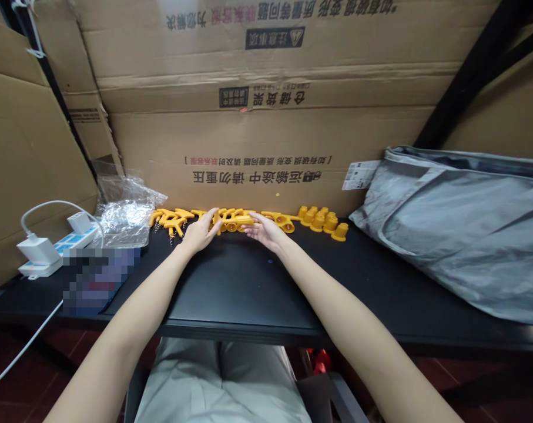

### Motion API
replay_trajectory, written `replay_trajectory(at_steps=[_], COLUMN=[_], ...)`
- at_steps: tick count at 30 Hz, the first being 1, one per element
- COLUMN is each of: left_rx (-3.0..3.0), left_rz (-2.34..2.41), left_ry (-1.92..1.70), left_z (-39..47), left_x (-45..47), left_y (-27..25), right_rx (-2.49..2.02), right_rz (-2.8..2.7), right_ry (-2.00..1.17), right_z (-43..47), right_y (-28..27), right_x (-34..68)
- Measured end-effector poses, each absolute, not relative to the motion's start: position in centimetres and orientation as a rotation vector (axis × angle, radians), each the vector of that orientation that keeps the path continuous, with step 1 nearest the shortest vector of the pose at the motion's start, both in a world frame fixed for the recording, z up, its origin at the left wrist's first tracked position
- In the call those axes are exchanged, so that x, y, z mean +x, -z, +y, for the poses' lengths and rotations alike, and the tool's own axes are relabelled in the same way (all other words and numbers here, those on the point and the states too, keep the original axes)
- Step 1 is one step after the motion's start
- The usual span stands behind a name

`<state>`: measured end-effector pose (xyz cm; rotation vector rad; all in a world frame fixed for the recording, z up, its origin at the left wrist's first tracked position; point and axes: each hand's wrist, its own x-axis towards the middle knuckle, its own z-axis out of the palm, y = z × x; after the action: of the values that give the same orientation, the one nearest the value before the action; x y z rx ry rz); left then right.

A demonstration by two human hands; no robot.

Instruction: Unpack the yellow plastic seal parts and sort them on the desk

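Observation:
A yellow plastic corkscrew [244, 220] lies level between my hands, just above the row at the back of the black table. My left hand [199, 232] is closed on its left end, with thumb and fingers pinching it. At its right end, the fingers of my right hand [266, 231] are closed around the wider part. The screw itself is hidden. Left of my left hand lie several yellow handles [174, 224] with bare metal spirals. Behind and between my hands runs a row of yellow corkscrews [284, 223]. Several yellow cups [318, 221] stand upside down farther right.
Crumpled clear plastic wrap [127, 214] and a power strip [72, 241] with white chargers are at the left, beside a pixelated dark item [99, 282]. A grey fabric bag [451, 235] fills the right side. Upright cardboard [266, 135] closes off the back.

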<state>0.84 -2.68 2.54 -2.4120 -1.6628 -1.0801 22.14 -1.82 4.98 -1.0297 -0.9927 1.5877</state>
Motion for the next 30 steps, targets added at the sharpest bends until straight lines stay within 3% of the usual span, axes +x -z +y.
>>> replay_trajectory(at_steps=[4,12,16,21,30], left_rx=[-2.358,-2.347,-2.361,-2.349,-2.197], left_rz=[-1.723,-1.745,-1.747,-1.757,-1.815], left_ry=[1.150,1.134,1.125,1.123,1.115], left_z=[-2.4,-2.1,-2.0,-1.9,-1.3], left_x=[0.3,0.1,0.2,0.1,-0.5], left_y=[-2.6,-2.3,-2.2,-2.2,-2.2], right_rx=[-0.990,-1.235,-1.399,-1.521,-1.594], right_rz=[-0.967,-1.356,-1.702,-1.875,-1.888], right_ry=[-1.397,-0.218,0.182,0.358,0.276], right_z=[-0.7,2.2,2.2,2.6,3.5], right_y=[-4.9,-2.3,-1.0,0.1,1.0], right_x=[23.3,26.8,27.4,27.7,28.4])
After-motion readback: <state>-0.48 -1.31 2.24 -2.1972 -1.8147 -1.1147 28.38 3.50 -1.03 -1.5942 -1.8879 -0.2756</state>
